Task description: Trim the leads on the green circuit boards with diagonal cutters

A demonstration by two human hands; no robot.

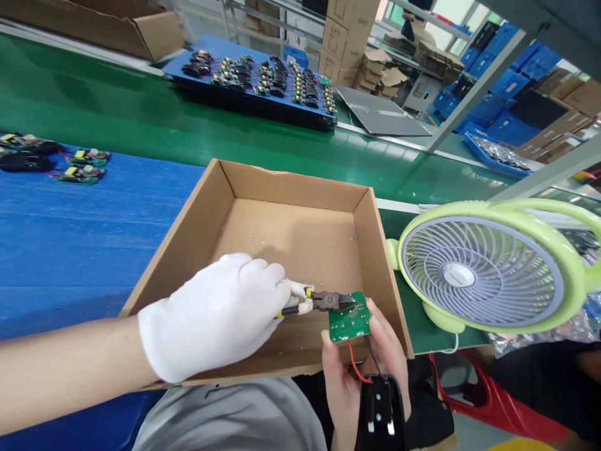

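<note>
My left hand [225,307], in a white glove, is wrapped round the handles of diagonal cutters [331,301] with yellow-and-black grips and white wrapping. The cutter jaws lie against a small green circuit board [347,322], solder side up. My bare right hand [387,354] grips this board by its edges, thumb on the left and fingers on the right. Red and black wires run from the board to a black plastic housing [382,410] with metal contacts, lying over my right wrist. Below the tool is an open cardboard box [291,188] with tiny bits scattered inside.
A light green fan [483,269] stands right of the box. Boards wired to black housings [51,160] lie on the blue surface [94,250] at left. Behind, a blue tray [253,97] of similar assemblies rests on the green surface. A red stool [498,401] is at lower right.
</note>
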